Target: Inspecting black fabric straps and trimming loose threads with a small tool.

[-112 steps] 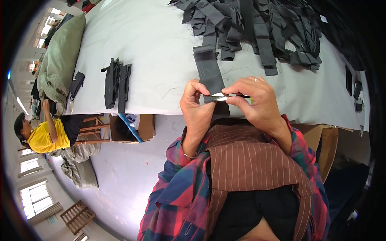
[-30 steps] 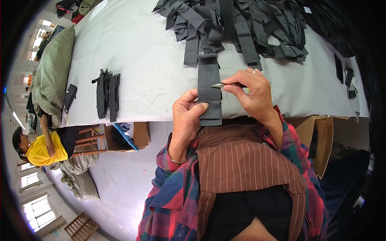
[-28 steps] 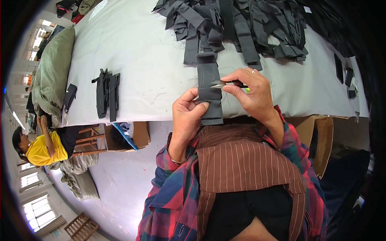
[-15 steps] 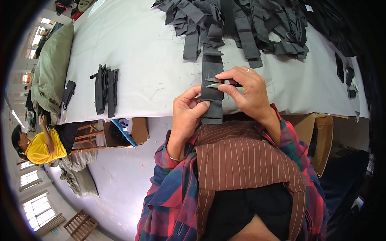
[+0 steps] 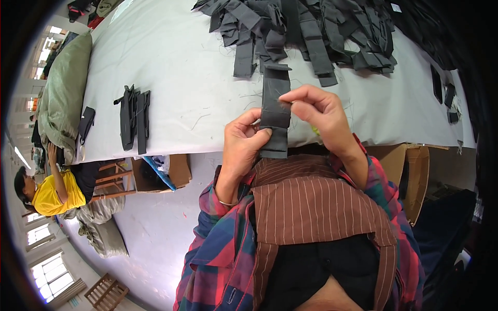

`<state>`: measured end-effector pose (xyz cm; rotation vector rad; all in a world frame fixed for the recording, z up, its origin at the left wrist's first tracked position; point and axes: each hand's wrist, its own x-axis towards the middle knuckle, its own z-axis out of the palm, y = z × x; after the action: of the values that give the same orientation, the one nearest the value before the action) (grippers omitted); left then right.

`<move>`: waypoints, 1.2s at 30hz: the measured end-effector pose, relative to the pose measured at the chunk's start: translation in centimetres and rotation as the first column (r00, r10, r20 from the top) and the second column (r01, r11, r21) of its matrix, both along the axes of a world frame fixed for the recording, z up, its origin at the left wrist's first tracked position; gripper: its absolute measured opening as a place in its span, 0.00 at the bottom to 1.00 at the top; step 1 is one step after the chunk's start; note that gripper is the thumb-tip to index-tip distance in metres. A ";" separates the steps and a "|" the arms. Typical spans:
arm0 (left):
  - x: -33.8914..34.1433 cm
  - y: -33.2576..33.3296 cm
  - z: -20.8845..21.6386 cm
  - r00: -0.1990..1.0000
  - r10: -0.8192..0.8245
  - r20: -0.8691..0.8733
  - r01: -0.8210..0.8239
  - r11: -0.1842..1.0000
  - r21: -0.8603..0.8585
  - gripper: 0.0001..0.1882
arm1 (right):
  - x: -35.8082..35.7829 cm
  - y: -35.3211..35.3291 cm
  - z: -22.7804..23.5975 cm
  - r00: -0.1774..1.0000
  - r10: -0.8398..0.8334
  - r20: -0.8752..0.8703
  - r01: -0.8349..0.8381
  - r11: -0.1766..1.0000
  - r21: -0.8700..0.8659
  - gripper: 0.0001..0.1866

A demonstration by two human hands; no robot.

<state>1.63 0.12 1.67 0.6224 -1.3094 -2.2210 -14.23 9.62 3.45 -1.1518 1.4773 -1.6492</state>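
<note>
A dark grey fabric strip (image 5: 275, 98) with folded ends lies across the table edge in front of me. My left hand (image 5: 243, 140) pinches its near part, thumb on top and fingers underneath. At the strip's right edge, the thumb and forefinger of my right hand (image 5: 322, 115) are pressed together; whether they hold a loose thread is too small to tell. The thread snips are mostly hidden in that hand, with only a bit of green (image 5: 315, 130) showing below the fingers. Further up the table lies a tangled heap of similar strips (image 5: 311, 36).
Two small stacks of folded dark strips (image 5: 134, 119) lie to the left. A large green sack (image 5: 67, 93) rests at the table's left end. Cardboard boxes (image 5: 180, 171) stand below the edge. At far left a person in a yellow top (image 5: 52, 196) works at the table.
The snips' blades, which lay over the strip, no longer show. My right thumb and forefinger have closed together by the strip's edge. My left hand keeps its hold.
</note>
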 end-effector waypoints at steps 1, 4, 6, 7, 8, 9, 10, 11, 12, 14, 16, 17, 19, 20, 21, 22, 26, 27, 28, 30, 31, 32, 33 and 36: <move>0.0 -0.1 -0.5 1.000 -0.010 0.014 0.010 1.000 0.017 0.16 | -0.2 0.2 0.3 0.912 0.112 0.393 -0.115 0.993 -0.018 0.10; 0.0 -0.3 -0.7 0.999 -0.013 0.032 0.012 0.999 0.052 0.16 | -1.4 0.3 0.4 0.926 0.108 0.361 -0.078 0.992 -0.095 0.11; 0.0 -0.3 -0.5 0.999 -0.004 0.037 0.001 0.998 0.069 0.15 | -2.1 0.4 0.3 0.997 -0.031 0.075 0.026 0.997 0.072 0.09; 0.0 -0.4 -0.3 0.999 0.011 0.032 -0.014 0.997 0.081 0.15 | -2.0 0.3 0.1 0.997 -0.029 0.075 0.024 0.997 0.070 0.09; -0.1 -0.4 -0.2 0.999 0.026 0.027 -0.028 0.995 0.093 0.15 | -1.8 0.4 -0.1 0.997 -0.055 -0.056 0.060 0.995 0.083 0.09; -0.2 -0.4 -0.1 0.999 0.026 0.028 -0.029 0.995 0.093 0.15 | -1.5 0.4 -0.5 0.979 -0.080 -0.187 0.099 0.991 0.094 0.09; -0.3 -0.4 0.0 0.999 0.035 0.029 -0.038 0.995 0.097 0.15 | -1.2 0.2 -0.8 0.965 -0.113 -0.236 0.126 0.991 0.040 0.08; -0.3 -0.4 0.0 0.999 0.044 0.030 -0.046 0.994 0.101 0.15 | -0.9 0.2 -0.7 0.966 -0.113 -0.234 0.126 0.991 0.040 0.08; -0.4 -0.4 0.0 0.999 0.041 0.032 -0.045 0.994 0.101 0.15 | -0.7 0.2 -0.4 0.930 -0.117 -0.348 0.147 0.987 0.063 0.08; -0.5 -0.5 -0.2 0.999 0.040 0.030 -0.042 0.998 0.056 0.15 | -0.3 -0.1 -0.3 0.841 -0.152 -0.519 0.200 0.979 0.036 0.07; -0.6 -0.4 -0.4 0.999 0.038 0.039 -0.039 0.999 0.036 0.15 | -0.2 -0.4 -0.5 0.793 -0.181 -0.582 0.219 0.976 -0.004 0.07; -0.7 -0.4 -0.4 0.998 0.039 0.045 -0.040 0.999 0.017 0.16 | -0.1 -0.5 -0.5 0.738 -0.207 -0.642 0.233 0.971 -0.046 0.07; -0.8 -0.3 -0.5 0.998 0.036 0.049 -0.037 0.999 0.024 0.16 | 0.1 -0.7 -0.8 0.743 -0.220 -0.632 0.233 0.970 -0.064 0.07; -0.9 -0.3 -0.6 0.998 0.034 0.051 -0.035 0.999 0.031 0.15 | 0.1 -0.8 -0.9 0.747 -0.232 -0.623 0.231 0.969 -0.084 0.07; -0.9 -0.2 -0.5 0.998 0.034 0.053 -0.035 0.999 0.030 0.15 | 0.2 -0.8 -1.0 0.748 -0.232 -0.622 0.231 0.969 -0.083 0.07; -1.0 -0.1 -0.4 0.998 0.028 0.048 -0.031 0.998 0.052 0.16 | 0.2 -0.9 -1.1 0.723 -0.247 -0.645 0.228 0.967 -0.114 0.06; -0.9 -0.1 -0.5 0.998 -0.026 0.059 0.021 0.995 0.094 0.16 | -0.2 -0.6 -1.3 0.622 -0.244 -0.744 0.239 0.964 -0.117 0.06; -1.0 0.0 -0.4 0.998 -0.026 0.059 0.021 0.995 0.094 0.16 | -0.5 -0.6 -1.4 0.623 -0.245 -0.743 0.239 0.964 -0.117 0.06; -1.0 0.1 -0.2 0.999 -0.011 0.048 0.006 0.995 0.097 0.16 | -1.0 -0.7 -1.6 0.652 -0.317 -0.688 0.301 0.942 -0.149 0.07; -1.1 0.1 0.0 0.999 0.007 0.038 -0.010 0.995 0.099 0.17 | -2.1 -0.7 -2.1 0.704 -0.423 -0.571 0.414 0.897 -0.155 0.07; -1.1 0.0 0.0 0.999 0.026 0.037 -0.029 0.995 0.097 0.17 | -2.1 -0.5 -1.9 0.705 -0.422 -0.570 0.412 0.898 -0.155 0.07; -1.0 0.0 0.1 0.998 0.045 0.036 -0.048 0.994 0.094 0.17 | -2.1 -0.3 -1.3 0.758 -0.368 -0.539 0.364 0.924 -0.119 0.07; -1.0 0.0 0.1 0.998 0.043 0.035 -0.046 0.995 0.094 0.17 | -2.0 0.0 -0.7 0.803 -0.314 -0.506 0.317 0.945 -0.085 0.07; -0.9 0.1 0.1 0.998 0.049 0.038 -0.052 0.994 0.097 0.16 | -1.8 0.1 -0.4 0.717 -0.222 -0.661 0.207 0.973 -0.103 0.09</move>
<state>0.70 0.17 1.77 0.7267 -1.1943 -2.2532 -16.01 9.74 3.08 -1.7667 2.1077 -1.4519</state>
